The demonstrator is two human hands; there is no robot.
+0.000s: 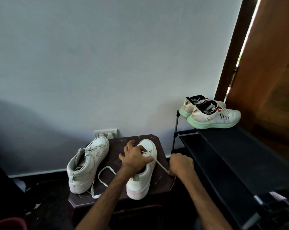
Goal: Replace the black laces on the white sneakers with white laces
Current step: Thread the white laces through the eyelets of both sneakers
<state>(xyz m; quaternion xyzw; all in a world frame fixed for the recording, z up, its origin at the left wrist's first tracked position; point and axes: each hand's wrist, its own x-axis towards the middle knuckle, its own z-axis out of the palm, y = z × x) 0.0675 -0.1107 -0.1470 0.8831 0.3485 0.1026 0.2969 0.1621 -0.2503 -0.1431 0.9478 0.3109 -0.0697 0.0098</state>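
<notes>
Two white leather low-top sneakers are sitting toes-to-the-wall on a dark brown octagonal stool (120, 140), and the right-hand sneaker (148, 146) is the one getting worked on. The left hand (135, 159) is pressing down on its lacing area with fingers fanned apart and the thumb lying along the eyelets; can't tell if it's actually pinching anything under there. A flat white lace (161, 166) is running tight from those eyelets out to the right hand (181, 164), which is curling into a fist just beside the shoe and pinching the lace at its lower edge. The other end of it is lying in a loose loop (104, 173) on the stool between the two shoes. The left-hand sneaker (85, 165) is leaning a bit and showing pale laces. Behind the stool, a white wall socket (105, 132) is peeking out. Off to the right, a black metal-and-fabric shoe rack (223, 155) is holding a pair of white trainers with mint-green soles (213, 117), next to a brown wooden door (265, 63).
</notes>
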